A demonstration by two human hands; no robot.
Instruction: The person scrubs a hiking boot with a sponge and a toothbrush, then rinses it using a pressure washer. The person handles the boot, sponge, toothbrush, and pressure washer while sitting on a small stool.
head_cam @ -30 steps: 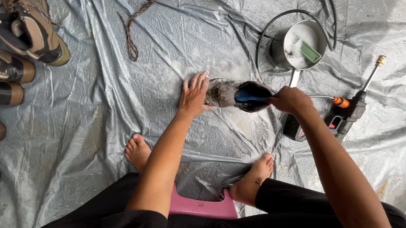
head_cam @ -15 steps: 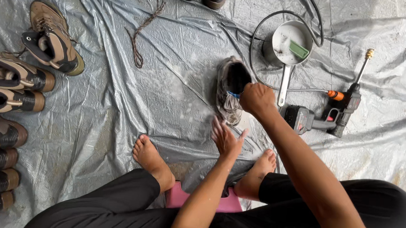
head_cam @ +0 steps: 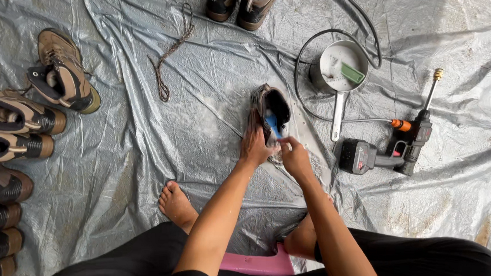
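A wet brown boot [head_cam: 270, 107] lies on the grey plastic sheet [head_cam: 201, 130] in front of me, its opening facing up. My left hand [head_cam: 256, 146] grips its near end. My right hand [head_cam: 295, 156] holds a blue-handled brush [head_cam: 273, 126] whose head reaches into the boot's opening. Soap suds lie on the sheet around the boot.
A metal saucepan [head_cam: 343, 67] with soapy water and a green sponge sits at the back right, ringed by a black hose. A cordless spray gun [head_cam: 393, 148] lies to the right. Several boots [head_cam: 10, 142] line the left edge, two more [head_cam: 242, 3] at the top. A bootlace [head_cam: 168, 55] lies loose.
My left hand has come forward from near my foot and taken hold of the boot. My right hand has pulled back toward me, brush now poking into the boot.
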